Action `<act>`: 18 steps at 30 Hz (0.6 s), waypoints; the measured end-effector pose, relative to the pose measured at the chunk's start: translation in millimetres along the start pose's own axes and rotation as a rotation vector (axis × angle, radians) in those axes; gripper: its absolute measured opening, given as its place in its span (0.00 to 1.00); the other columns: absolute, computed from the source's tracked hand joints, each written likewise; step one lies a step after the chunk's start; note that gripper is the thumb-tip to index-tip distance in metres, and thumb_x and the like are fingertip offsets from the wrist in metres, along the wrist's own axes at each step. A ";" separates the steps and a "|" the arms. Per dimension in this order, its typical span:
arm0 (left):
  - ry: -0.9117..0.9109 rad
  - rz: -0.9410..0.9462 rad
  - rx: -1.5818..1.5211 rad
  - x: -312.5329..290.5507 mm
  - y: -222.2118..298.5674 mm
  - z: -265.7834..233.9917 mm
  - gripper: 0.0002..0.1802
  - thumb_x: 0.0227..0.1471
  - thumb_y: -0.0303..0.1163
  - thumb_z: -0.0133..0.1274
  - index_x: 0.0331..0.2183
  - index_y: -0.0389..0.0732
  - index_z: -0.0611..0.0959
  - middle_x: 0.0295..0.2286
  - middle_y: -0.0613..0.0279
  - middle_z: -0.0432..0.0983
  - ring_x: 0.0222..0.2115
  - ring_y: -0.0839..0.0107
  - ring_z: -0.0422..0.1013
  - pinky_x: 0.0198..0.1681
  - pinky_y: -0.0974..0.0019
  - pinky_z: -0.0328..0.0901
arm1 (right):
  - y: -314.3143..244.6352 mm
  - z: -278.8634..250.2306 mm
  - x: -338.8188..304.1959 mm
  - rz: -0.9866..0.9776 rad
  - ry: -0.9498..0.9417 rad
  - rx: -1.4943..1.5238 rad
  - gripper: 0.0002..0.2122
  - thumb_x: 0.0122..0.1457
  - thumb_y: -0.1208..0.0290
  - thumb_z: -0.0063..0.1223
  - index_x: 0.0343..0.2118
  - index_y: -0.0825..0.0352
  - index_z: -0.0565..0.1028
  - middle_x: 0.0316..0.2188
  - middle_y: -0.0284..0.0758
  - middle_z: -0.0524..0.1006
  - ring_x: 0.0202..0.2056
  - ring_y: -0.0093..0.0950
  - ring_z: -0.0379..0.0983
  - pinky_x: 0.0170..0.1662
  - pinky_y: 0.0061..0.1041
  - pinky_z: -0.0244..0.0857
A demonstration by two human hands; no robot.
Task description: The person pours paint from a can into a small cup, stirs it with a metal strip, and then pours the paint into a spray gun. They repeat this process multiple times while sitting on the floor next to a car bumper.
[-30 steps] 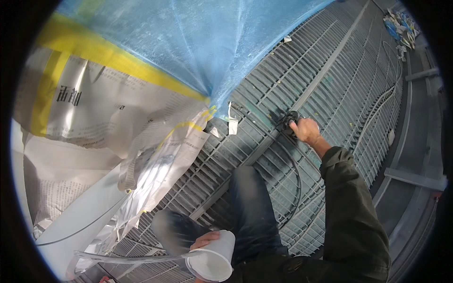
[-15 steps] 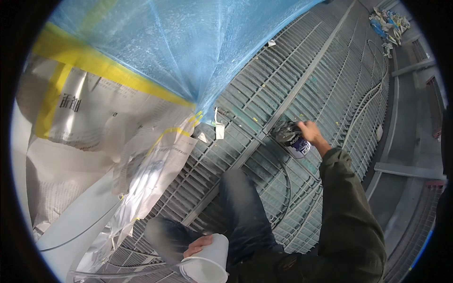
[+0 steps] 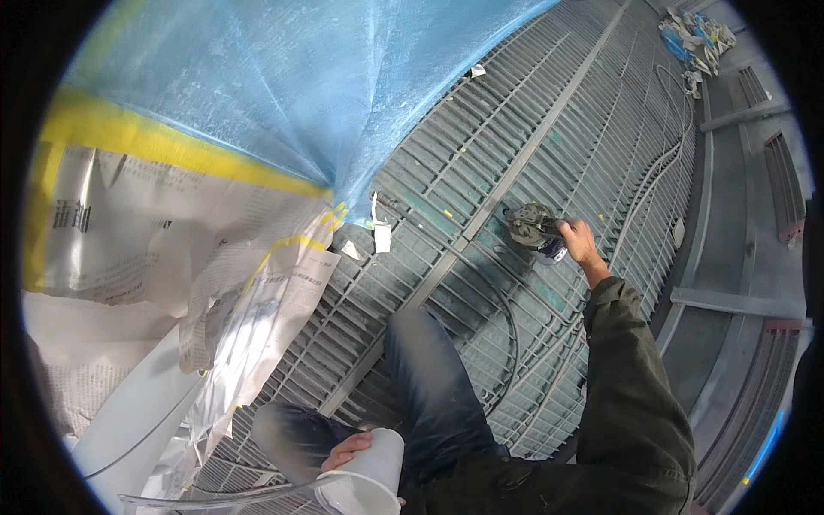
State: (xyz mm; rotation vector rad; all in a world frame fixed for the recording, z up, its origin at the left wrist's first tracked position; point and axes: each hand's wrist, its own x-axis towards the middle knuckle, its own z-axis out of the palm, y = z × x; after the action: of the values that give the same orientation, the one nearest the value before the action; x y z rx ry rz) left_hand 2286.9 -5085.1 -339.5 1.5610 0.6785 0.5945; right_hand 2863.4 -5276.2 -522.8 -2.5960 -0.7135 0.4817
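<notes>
My right hand [image 3: 580, 243], arm stretched out ahead, is closed on the upper edge of a can [image 3: 551, 251] with a dark and white label. The can's top is crumpled and grey-brown, perhaps a smeared cover. It is just above or on the floor grating; I cannot tell which. Close to my body, my left hand [image 3: 347, 451] is wrapped round a tilted white plastic tub [image 3: 371, 470]. Part of that hand is hidden behind the tub. Beside the tub's lower rim runs a clear tube or strip [image 3: 219, 496] from the left.
Blue plastic sheeting [image 3: 257, 77], yellow tape [image 3: 163, 142] and newspaper [image 3: 129, 227] cover something on the left. Metal grating [image 3: 481, 154] forms the floor. A dark hose [image 3: 515, 335] and pale cables [image 3: 657, 167] lie on it. Crumpled waste [image 3: 697, 41] sits far right, by metal beams [image 3: 730, 305].
The can in my right hand has tipped, showing more of its crumpled top and less of its label. My left hand still holds the tub. The whole view has shifted slightly.
</notes>
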 end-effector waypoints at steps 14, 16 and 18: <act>-0.101 0.035 0.107 21.4 16.5 -3.5 0.53 0.39 0.55 0.74 0.60 0.45 0.65 0.54 0.46 0.69 0.53 0.46 0.70 0.56 0.44 0.68 | -119.2 12.3 128.5 -0.074 -0.155 -0.414 0.39 0.60 0.35 0.39 0.34 0.76 0.82 0.34 0.59 0.80 0.42 0.55 0.78 0.47 0.47 0.71; -0.130 0.007 0.102 25.0 19.5 -3.8 0.53 0.39 0.54 0.75 0.59 0.44 0.65 0.54 0.47 0.69 0.53 0.46 0.70 0.57 0.45 0.67 | -122.9 27.5 139.9 0.035 -0.141 -0.304 0.39 0.60 0.34 0.38 0.38 0.76 0.82 0.38 0.59 0.80 0.44 0.54 0.78 0.49 0.46 0.71; -0.100 0.006 0.059 23.5 13.8 -2.5 0.53 0.38 0.53 0.75 0.59 0.44 0.65 0.54 0.47 0.69 0.53 0.47 0.70 0.57 0.45 0.67 | -127.7 41.3 143.1 0.085 -0.148 -0.312 0.38 0.62 0.35 0.36 0.41 0.75 0.82 0.40 0.59 0.80 0.46 0.54 0.77 0.51 0.45 0.70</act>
State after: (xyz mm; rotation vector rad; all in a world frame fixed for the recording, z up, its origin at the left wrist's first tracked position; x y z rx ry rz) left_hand 2302.4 -5067.2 -325.8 1.6371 0.6205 0.5011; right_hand 2910.0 -5085.7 -530.2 -2.9146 -0.7841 0.6393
